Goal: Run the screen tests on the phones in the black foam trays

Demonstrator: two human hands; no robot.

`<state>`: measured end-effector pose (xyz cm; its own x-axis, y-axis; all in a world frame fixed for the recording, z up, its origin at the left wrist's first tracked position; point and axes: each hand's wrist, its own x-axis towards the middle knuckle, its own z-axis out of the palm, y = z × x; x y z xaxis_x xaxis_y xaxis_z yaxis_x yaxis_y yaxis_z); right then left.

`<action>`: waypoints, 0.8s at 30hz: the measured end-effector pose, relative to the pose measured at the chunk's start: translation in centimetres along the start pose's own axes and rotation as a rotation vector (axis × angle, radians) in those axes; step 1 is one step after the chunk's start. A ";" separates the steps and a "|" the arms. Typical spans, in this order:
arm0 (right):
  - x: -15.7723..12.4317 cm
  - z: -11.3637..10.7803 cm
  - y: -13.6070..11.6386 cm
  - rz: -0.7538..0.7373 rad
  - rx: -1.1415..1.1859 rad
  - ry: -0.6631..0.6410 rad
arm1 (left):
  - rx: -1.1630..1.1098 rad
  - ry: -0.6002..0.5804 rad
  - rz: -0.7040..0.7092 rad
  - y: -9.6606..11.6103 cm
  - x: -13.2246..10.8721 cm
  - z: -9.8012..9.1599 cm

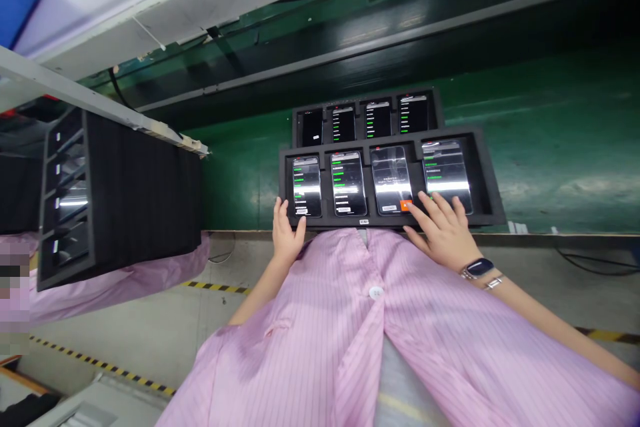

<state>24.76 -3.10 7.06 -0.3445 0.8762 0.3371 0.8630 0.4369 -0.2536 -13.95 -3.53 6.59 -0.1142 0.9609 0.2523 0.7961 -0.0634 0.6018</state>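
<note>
A black foam tray (493, 193) lies at the near edge of the green bench, with phones lit up in its slots. My left hand (286, 235) rests at the tray's front left corner, fingers straight along the side and thumb apart on the front rim. My right hand (445, 230) is spread over the right end, holding nothing. Its index fingertip is at an orange button on the third phone (390, 177); other fingers lie over the lower part of the fourth phone (447, 170). The first phone (306, 180) and second phone (346, 180) show lists with green lines.
Behind, partly overlapped, sits another phone tray (437, 107). At left stands a stack of black trays (145, 200), with another person's pink sleeve (125, 287) beside it. A white shelf beam (165, 20) crosses above; a blue bin (17, 0) is at upper left.
</note>
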 end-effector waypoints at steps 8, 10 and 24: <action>-0.4 0.9 0.4 -0.037 -0.076 0.023 | 0.022 0.002 0.015 0.0 -0.1 0.1; -0.5 1.1 0.4 -0.015 -0.088 0.003 | 0.022 0.000 0.018 0.1 -0.1 0.1; 6.8 -9.4 -2.4 0.636 1.084 0.135 | 0.026 0.046 0.079 -0.7 -0.3 0.7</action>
<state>23.83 -0.11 18.53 0.1148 0.9925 -0.0432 0.0951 -0.0542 -0.9940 -14.03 -3.60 5.58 -0.0771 0.9396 0.3334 0.8190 -0.1310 0.5587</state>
